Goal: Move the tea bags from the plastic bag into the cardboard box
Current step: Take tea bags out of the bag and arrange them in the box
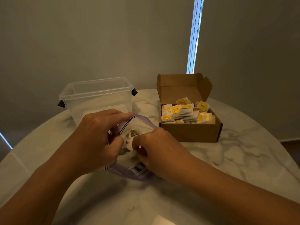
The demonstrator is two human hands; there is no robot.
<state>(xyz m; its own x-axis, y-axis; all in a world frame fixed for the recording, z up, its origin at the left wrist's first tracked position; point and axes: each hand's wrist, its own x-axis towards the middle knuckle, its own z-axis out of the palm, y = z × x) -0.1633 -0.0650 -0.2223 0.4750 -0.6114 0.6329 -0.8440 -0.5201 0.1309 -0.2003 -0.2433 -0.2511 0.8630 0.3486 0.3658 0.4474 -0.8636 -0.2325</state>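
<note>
The plastic bag [140, 123] sits on the table [243, 159] right in front of us, between our two hands, with its purple zip rim pulled open and facing up. Inside it we can make out a few white tea bags [131, 135], partly hidden by our fingers and a little blurred.

Our left hand [99, 137] grips the left side of the rim. The thumb and curled fingers pinch the plastic, and the index finger lies stretched along the far edge.

Our right hand [156, 146] reaches into the mouth of the bag from the right. Its fingers are curled down tight round some of the tea bags, and a white bit shows at the fingertips. We cannot tell how many it holds.

Just beyond the right hand stands the cardboard box [191, 133], its lid tipped back. It is packed close to the brim with yellow-tagged tea bags [183, 111]. To the left of the box, behind the left hand, a clear plastic tub [97, 96] with black clips stands upright. Behind the table hang grey blinds [113, 38], with a bright strip of window [194, 38] between them.
</note>
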